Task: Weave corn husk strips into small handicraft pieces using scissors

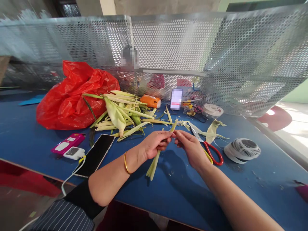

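My left hand (pixel 155 142) is closed around a folded strip of corn husk (pixel 153 166), whose split lower end hangs down toward me and whose tip pokes out above the fingers. Against it, my right hand (pixel 189 144) pinches with thumb and forefinger near the husk's upper part; what lies between those fingertips is too small to make out. Just right of my right hand lie scissors (pixel 213 152) with red and yellow handles, blades pointing away. A heap of green and pale corn husks (pixel 115 114) lies beyond my left hand.
A red plastic bag (pixel 77 96) stands behind the husks at left. A dark-screened phone (pixel 99 154) and a power bank with a cable (pixel 74 153) lie near the front left. At right is a spool of grey ribbon (pixel 242 150). A perforated metal panel (pixel 168 41) closes the back.
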`<action>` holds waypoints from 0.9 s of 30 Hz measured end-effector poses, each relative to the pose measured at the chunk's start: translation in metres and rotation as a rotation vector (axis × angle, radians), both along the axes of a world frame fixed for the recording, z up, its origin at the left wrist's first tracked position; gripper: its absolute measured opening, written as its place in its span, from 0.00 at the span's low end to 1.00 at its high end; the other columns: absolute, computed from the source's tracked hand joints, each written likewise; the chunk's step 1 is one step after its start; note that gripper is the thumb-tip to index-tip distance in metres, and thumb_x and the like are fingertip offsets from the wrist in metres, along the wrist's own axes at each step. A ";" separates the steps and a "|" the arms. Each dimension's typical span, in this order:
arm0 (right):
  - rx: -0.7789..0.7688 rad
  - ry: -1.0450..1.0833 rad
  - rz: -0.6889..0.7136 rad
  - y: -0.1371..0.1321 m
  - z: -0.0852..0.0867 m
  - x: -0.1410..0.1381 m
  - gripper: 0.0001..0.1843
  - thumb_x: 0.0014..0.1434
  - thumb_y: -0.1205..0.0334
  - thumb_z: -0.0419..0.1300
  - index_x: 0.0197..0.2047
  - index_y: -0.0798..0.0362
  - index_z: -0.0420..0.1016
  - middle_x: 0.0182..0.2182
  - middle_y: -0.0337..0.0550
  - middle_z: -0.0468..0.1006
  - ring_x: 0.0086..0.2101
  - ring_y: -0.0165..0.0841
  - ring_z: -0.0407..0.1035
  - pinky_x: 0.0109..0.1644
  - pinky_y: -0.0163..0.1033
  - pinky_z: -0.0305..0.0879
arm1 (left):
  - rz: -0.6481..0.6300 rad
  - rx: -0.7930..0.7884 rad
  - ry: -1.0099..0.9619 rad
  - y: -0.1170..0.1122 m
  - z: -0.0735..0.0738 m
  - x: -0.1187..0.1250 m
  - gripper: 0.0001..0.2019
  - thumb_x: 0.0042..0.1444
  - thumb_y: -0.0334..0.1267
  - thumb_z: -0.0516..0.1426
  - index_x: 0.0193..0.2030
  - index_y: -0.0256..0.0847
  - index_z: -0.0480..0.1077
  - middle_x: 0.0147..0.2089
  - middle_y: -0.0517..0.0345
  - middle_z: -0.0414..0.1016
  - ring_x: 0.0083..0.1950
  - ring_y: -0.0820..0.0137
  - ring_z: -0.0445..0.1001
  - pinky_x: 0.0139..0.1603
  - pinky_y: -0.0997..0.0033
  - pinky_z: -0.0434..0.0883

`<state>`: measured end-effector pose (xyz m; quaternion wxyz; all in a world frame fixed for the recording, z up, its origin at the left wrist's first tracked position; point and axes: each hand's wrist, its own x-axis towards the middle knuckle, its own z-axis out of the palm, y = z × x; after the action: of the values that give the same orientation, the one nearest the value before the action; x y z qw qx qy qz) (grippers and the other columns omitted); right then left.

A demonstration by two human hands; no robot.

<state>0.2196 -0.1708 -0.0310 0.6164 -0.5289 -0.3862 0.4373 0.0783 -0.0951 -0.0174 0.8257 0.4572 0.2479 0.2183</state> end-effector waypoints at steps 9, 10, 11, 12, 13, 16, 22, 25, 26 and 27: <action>-0.002 0.188 0.022 -0.003 0.002 -0.002 0.16 0.44 0.50 0.72 0.25 0.55 0.77 0.18 0.33 0.67 0.22 0.25 0.56 0.28 0.34 0.53 | -0.128 0.074 0.117 -0.007 -0.001 0.002 0.14 0.52 0.46 0.63 0.32 0.34 0.74 0.25 0.64 0.62 0.19 0.84 0.46 0.21 0.76 0.40; 0.005 0.191 0.007 -0.003 0.001 -0.002 0.16 0.44 0.50 0.72 0.26 0.55 0.77 0.18 0.33 0.67 0.22 0.25 0.56 0.28 0.34 0.53 | -0.139 0.065 0.108 -0.007 -0.001 0.002 0.14 0.52 0.45 0.62 0.32 0.34 0.74 0.25 0.64 0.63 0.19 0.84 0.46 0.21 0.76 0.41; 0.014 0.196 0.001 -0.002 0.000 -0.003 0.16 0.44 0.51 0.72 0.27 0.55 0.78 0.18 0.33 0.67 0.22 0.25 0.56 0.29 0.34 0.53 | -0.143 0.064 0.102 -0.007 -0.002 0.003 0.13 0.53 0.45 0.62 0.33 0.33 0.75 0.26 0.64 0.63 0.19 0.84 0.46 0.21 0.76 0.41; 0.025 0.197 0.000 -0.002 -0.001 -0.003 0.16 0.44 0.51 0.71 0.28 0.55 0.78 0.18 0.33 0.67 0.22 0.25 0.57 0.29 0.34 0.54 | -0.132 0.064 0.101 -0.006 -0.002 0.003 0.13 0.53 0.45 0.61 0.34 0.33 0.75 0.25 0.65 0.62 0.19 0.85 0.45 0.21 0.76 0.40; 0.035 0.186 0.005 -0.001 -0.002 -0.003 0.16 0.45 0.50 0.71 0.28 0.55 0.79 0.18 0.34 0.68 0.22 0.25 0.57 0.30 0.34 0.55 | -0.137 0.060 0.104 -0.006 -0.002 0.003 0.13 0.53 0.44 0.61 0.34 0.33 0.75 0.25 0.65 0.61 0.19 0.84 0.45 0.21 0.76 0.40; 0.031 -0.002 0.051 0.002 0.000 0.007 0.18 0.51 0.46 0.65 0.30 0.55 0.79 0.19 0.36 0.70 0.22 0.28 0.60 0.30 0.36 0.58 | -0.127 0.045 0.130 -0.006 -0.002 0.003 0.10 0.51 0.41 0.61 0.32 0.34 0.74 0.22 0.67 0.58 0.19 0.84 0.44 0.21 0.76 0.39; -0.479 -1.567 -0.262 0.001 0.010 0.084 0.16 0.64 0.61 0.50 0.39 0.50 0.81 0.38 0.49 0.80 0.38 0.38 0.73 0.42 0.42 0.61 | -0.027 -0.021 0.142 -0.005 -0.006 0.005 0.08 0.53 0.38 0.59 0.30 0.34 0.72 0.22 0.67 0.57 0.19 0.84 0.43 0.20 0.77 0.39; -0.679 -1.735 -0.432 -0.004 0.008 0.121 0.19 0.60 0.74 0.48 0.39 0.63 0.81 0.41 0.66 0.78 0.45 0.49 0.71 0.51 0.53 0.55 | -0.039 -0.038 0.133 -0.003 -0.010 0.005 0.08 0.54 0.38 0.59 0.31 0.33 0.72 0.23 0.66 0.57 0.19 0.84 0.44 0.20 0.78 0.40; -0.716 -1.758 -0.455 -0.005 0.005 0.129 0.19 0.59 0.76 0.48 0.38 0.65 0.82 0.41 0.67 0.78 0.46 0.50 0.70 0.54 0.55 0.51 | -0.051 -0.039 0.131 -0.003 -0.011 0.005 0.08 0.54 0.38 0.59 0.31 0.33 0.72 0.24 0.66 0.58 0.19 0.84 0.44 0.20 0.78 0.40; -0.746 -1.781 -0.467 -0.006 0.002 0.134 0.19 0.58 0.76 0.48 0.38 0.66 0.82 0.40 0.68 0.78 0.47 0.51 0.70 0.57 0.57 0.47 | -0.064 -0.039 0.129 -0.003 -0.011 0.005 0.08 0.54 0.38 0.59 0.31 0.33 0.72 0.24 0.66 0.58 0.19 0.84 0.45 0.20 0.78 0.40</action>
<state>0.3536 -0.1769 -0.0287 -0.0339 -0.8871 -0.4321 -0.1586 0.0836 -0.0976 -0.0286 0.8234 0.4617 0.2902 0.1568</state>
